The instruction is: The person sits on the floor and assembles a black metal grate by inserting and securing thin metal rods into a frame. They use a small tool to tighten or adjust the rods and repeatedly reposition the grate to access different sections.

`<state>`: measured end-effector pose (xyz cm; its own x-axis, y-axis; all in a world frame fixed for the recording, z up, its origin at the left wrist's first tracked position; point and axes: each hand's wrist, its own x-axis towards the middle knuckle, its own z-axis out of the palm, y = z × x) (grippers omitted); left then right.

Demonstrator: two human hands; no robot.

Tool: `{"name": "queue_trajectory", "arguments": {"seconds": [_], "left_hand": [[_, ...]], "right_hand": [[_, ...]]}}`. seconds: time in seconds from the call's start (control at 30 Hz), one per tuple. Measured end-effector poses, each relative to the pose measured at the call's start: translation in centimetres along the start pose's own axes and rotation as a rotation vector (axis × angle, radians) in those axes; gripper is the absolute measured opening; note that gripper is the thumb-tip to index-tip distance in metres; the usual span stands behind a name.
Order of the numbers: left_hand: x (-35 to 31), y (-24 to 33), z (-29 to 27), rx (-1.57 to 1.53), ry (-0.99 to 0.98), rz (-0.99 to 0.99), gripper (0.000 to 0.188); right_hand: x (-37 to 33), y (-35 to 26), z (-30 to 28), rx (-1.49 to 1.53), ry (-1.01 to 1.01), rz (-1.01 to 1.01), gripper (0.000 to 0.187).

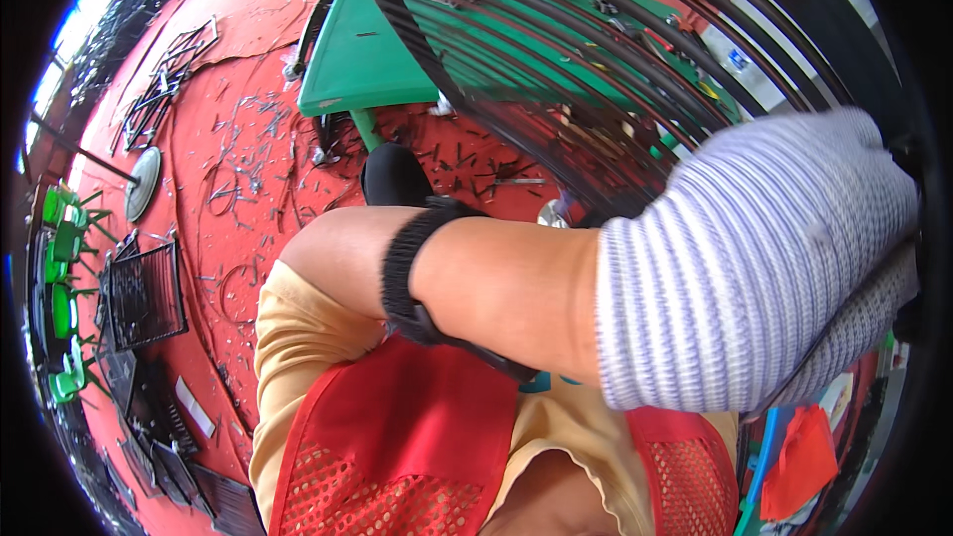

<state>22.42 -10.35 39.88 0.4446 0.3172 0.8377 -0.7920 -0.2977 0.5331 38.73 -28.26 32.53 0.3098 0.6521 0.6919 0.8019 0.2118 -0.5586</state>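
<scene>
My left forearm, with a black band on it, crosses from the left toward the right rim. My left hand [764, 248] wears a white and purple-grey ribbed knit glove. It is bent at the right rim, beside the dark end of a black metal frame [556, 30] with several long parallel bars. The frame slants across the upper right, above the table. My left fingers are hidden, so their grip does not show. Just below the left glove, a shaded strip of ribbed knit appears to be my right hand [859, 323]; its fingers are hidden too.
Behind the bars stands a green table [367, 40] with small tools and parts on it. Dark scraps litter the red floor [238, 159]. At left are green stools [65, 248], black metal racks [147, 293] and a round-based stand [144, 184]. An orange-red sheet [799, 462] is at lower right.
</scene>
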Motion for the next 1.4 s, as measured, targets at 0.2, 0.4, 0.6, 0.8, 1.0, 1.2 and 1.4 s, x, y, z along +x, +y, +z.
{"name": "queue_trajectory", "arguments": {"seconds": [0.2,0.4,0.6,0.8,1.0,1.2,1.4], "left_hand": [[-1.3,-0.3,0.5,-0.097,0.007,0.046,0.015],[-2.8,-6.7,-3.1,-0.455,0.046,-0.289,0.021],[-6.5,-9.5,-9.2,-0.467,0.257,-0.571,0.03],[-14.4,-12.4,-10.8,-0.22,0.216,-0.855,0.029],[-18.1,-13.6,-12.1,-0.083,0.021,-0.96,0.03],[-23.2,-13.9,-12.3,-0.082,0.035,-1.13,0.026],[-29.4,-11.2,-12.1,-0.045,0.055,-1.466,0.024]], "right_hand": [[2.1,-1.9,0.6,0.257,-0.045,0.302,0.048],[5.2,-1.1,5.7,0.444,-0.177,0.549,0.048],[5.5,6.1,13.6,0.574,-0.283,0.407,0.026],[-5.4,12.8,23.3,0.506,-0.03,0.401,0.024],[-13.3,14.0,27.3,0.517,0.041,0.486,0.033],[-15.2,15.6,25.5,0.51,-0.61,0.479,0.06],[-15.3,13.8,23.1,0.097,-0.759,0.067,0.035]]}}
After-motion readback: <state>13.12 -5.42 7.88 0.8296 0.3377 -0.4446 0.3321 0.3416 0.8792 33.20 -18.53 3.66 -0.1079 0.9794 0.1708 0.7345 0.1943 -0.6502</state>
